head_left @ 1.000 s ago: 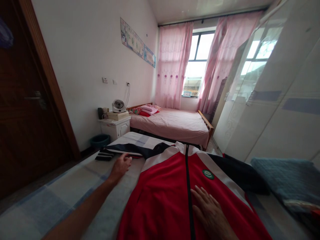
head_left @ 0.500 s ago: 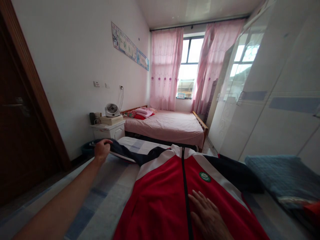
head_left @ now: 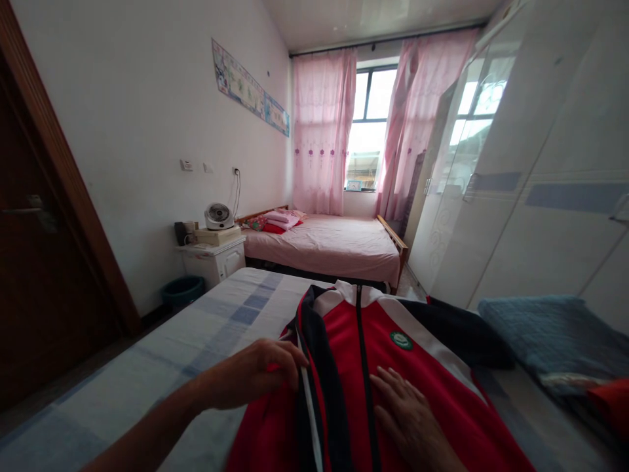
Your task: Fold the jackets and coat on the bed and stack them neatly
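A red jacket (head_left: 393, 380) with white shoulders, dark sleeves and a black zip lies front up on the bed before me. Its left-side dark sleeve (head_left: 328, 354), edged with white and red piping, is folded down across the front, beside the zip. My left hand (head_left: 268, 370) has its fingers curled on the outer edge of that sleeve; the fingertips are partly hidden. Flat on the jacket, just right of the zip and below the round green badge (head_left: 401, 340), rests my right hand (head_left: 405, 410). The other sleeve (head_left: 462, 331) stretches out to the right.
A striped sheet (head_left: 196, 354) covers the near bed. Folded blue bedding (head_left: 545, 334) lies at right, near something orange (head_left: 612, 400). Beyond are a pink bed (head_left: 329, 246), a nightstand (head_left: 216, 259) with a fan (head_left: 219, 216), a green bin (head_left: 183, 293) and white wardrobes (head_left: 535, 249).
My left hand has brought the sleeve from stretched out at the left, inward and down over the jacket's front. My right hand has stayed flat in the same place.
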`<state>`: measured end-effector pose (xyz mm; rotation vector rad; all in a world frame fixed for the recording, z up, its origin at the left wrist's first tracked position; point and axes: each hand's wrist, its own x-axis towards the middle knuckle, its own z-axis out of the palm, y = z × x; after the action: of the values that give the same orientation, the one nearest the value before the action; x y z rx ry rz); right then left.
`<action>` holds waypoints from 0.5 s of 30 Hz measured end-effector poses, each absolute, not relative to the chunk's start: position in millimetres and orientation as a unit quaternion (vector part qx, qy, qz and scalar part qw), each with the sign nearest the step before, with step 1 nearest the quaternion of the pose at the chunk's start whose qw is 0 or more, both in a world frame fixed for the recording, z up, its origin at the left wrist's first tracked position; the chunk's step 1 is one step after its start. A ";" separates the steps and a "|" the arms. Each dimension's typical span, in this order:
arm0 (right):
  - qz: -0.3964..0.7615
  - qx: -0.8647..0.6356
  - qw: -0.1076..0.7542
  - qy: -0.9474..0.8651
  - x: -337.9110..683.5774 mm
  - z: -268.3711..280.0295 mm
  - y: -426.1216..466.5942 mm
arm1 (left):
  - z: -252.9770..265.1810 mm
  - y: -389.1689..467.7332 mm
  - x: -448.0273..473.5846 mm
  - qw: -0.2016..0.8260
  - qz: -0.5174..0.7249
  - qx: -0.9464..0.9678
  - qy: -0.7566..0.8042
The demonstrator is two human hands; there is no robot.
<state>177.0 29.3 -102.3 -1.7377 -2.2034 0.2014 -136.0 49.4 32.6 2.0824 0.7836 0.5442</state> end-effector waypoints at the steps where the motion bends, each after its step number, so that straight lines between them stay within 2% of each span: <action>1: 0.081 -0.610 0.185 -0.767 175.4 -98.2 27.6 | 21.2 56.9 -137.4 0.409 0.242 0.796 0.374; 3: 0.109 -0.604 0.238 -0.753 170.9 -89.6 23.5 | 0.7 79.9 -144.1 0.402 0.275 0.719 0.496; 6: 0.157 -0.574 0.285 -0.751 162.1 -81.0 17.7 | -17.8 117.4 -151.5 0.400 0.291 0.640 0.588; 15: 0.143 -0.528 0.253 -0.798 158.3 -83.3 17.9 | -27.5 185.3 -116.2 0.400 0.231 0.590 0.662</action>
<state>158.3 17.9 -83.3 -1.4359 -2.1690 0.3898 -116.2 185.3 -27.5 1.4927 1.6739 0.5848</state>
